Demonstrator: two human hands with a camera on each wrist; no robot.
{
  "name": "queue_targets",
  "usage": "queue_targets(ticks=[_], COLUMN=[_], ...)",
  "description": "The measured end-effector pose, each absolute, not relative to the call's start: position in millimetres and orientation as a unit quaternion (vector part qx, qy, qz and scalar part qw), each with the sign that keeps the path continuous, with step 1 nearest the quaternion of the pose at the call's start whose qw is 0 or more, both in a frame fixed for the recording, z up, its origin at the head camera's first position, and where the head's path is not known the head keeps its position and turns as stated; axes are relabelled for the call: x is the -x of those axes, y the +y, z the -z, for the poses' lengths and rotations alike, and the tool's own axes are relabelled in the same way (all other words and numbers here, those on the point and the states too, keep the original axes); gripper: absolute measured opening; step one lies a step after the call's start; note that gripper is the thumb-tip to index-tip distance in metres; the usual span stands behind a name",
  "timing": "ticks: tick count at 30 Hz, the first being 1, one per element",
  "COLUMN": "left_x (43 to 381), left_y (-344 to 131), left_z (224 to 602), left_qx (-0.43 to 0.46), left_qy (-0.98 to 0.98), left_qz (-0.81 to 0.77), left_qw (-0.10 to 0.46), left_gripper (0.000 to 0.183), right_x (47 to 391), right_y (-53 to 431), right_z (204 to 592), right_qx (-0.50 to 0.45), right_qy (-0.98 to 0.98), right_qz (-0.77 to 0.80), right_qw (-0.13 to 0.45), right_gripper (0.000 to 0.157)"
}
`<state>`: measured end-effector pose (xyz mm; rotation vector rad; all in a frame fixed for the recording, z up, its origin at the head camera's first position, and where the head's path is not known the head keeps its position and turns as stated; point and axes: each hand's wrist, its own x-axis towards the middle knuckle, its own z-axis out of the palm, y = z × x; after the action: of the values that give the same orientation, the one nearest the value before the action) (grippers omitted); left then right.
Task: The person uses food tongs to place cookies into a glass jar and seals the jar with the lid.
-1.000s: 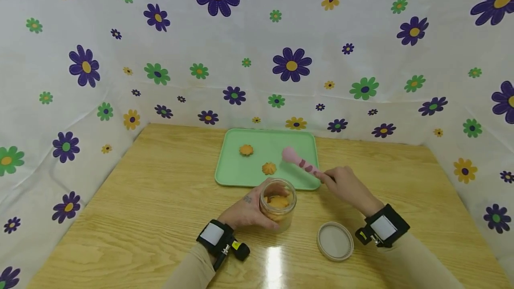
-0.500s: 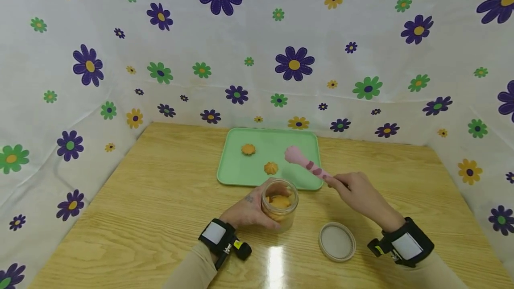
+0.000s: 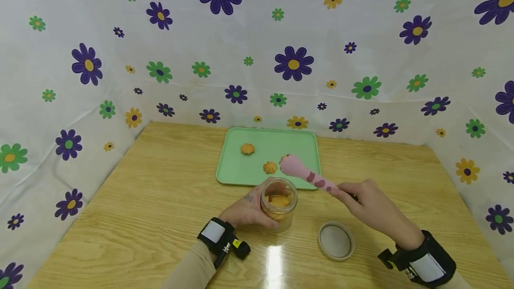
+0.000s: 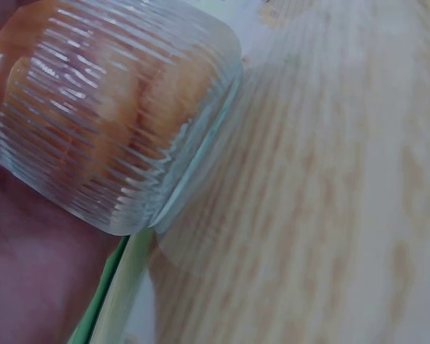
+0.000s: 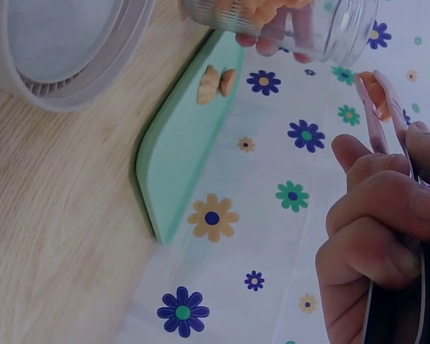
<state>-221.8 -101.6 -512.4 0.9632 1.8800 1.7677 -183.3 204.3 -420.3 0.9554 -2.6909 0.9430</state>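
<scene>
My left hand (image 3: 250, 208) grips a ribbed glass jar (image 3: 279, 208) standing on the table, its mouth uncovered and several cookies (image 3: 279, 201) inside. In the left wrist view the jar (image 4: 122, 107) fills the upper left. Pink tongs (image 3: 299, 168) are held in my right hand (image 3: 371, 204), pointing left over the near right part of the green tray (image 3: 237, 173). Between the tong tips, a cookie (image 5: 374, 94) shows in the right wrist view. Two star-shaped cookies rest on the tray, one cookie (image 3: 247, 148) farther back and another cookie (image 3: 270, 167) nearer the jar.
A round jar lid (image 3: 336, 241) lies on the wooden table (image 3: 160, 191), right of the jar and left of my right wrist. Behind and at both sides hangs a white flowered cloth (image 3: 257, 35).
My right hand has drawn back toward the right and nearer to me, lifting the tongs off the tray with a cookie in their tips. The left hand and jar stay put.
</scene>
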Motion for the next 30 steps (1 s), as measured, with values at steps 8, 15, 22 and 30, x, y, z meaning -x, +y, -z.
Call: queue_targets(ticks=[8, 15, 22, 30], left_x=[222, 219, 221, 222], left_y=[-102, -102, -101, -101], left_z=[511, 506, 508, 511], left_qx=[-0.334, -0.316, -0.307, -0.32], left_qy=[0.684, 0.692, 0.698, 0.685], left_qz=[-0.618, -0.615, -0.612, -0.62], left_qw=[0.196, 0.206, 0.211, 0.21], left_gripper=[0.09, 0.112, 0.114, 0.104], right_x=[173, 172, 169, 166], right_y=[198, 194, 195, 197], right_z=[419, 420, 420, 421], right_qx=[-0.35, -0.37, -0.38, -0.373], right_qy=[-0.877, -0.869, -0.868, -0.869], right_qz=[-0.322, -0.322, -0.313, -0.322], right_qw=[0.067, 0.066, 0.06, 0.034], right_gripper=[0.029, 0.026, 0.024, 0.017])
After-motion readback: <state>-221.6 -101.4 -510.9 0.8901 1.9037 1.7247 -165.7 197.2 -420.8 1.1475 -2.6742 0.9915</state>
